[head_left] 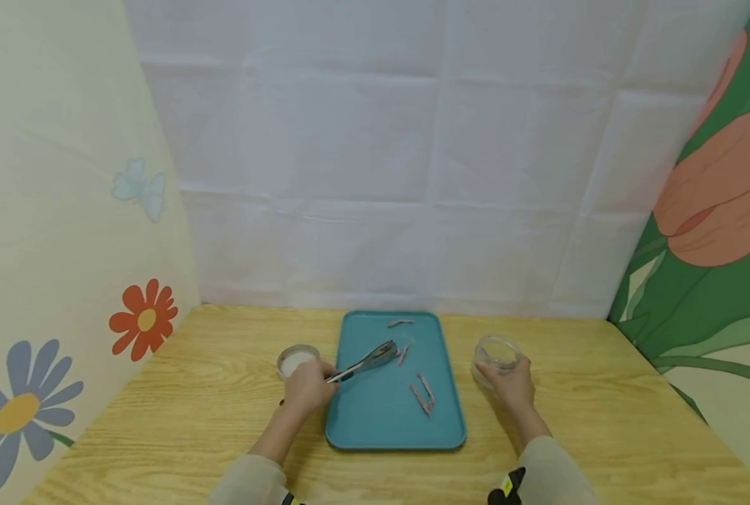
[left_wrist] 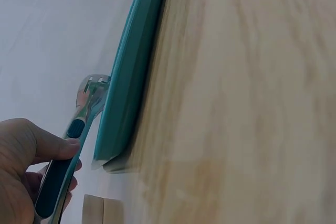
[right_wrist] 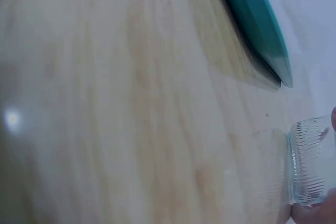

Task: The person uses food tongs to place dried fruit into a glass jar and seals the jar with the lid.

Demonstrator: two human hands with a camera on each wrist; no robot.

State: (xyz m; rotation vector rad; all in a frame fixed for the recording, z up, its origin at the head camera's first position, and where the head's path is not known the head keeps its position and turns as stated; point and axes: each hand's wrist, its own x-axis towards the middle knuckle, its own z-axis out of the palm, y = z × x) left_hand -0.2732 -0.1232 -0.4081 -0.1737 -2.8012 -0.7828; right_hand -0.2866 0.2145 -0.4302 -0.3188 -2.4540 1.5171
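Left hand has fingers curled round metal tongs, tips over the teal tray, right beside one of four thin pinkish strips; can't tell if touching. Right hand grips a clear glass jar on the table, right of the tray. Round dish, white inside, sits left of the tray. Step looks like lining up tongs with a strip, jar held steady; next move probably calls for a light squeeze on that strip.
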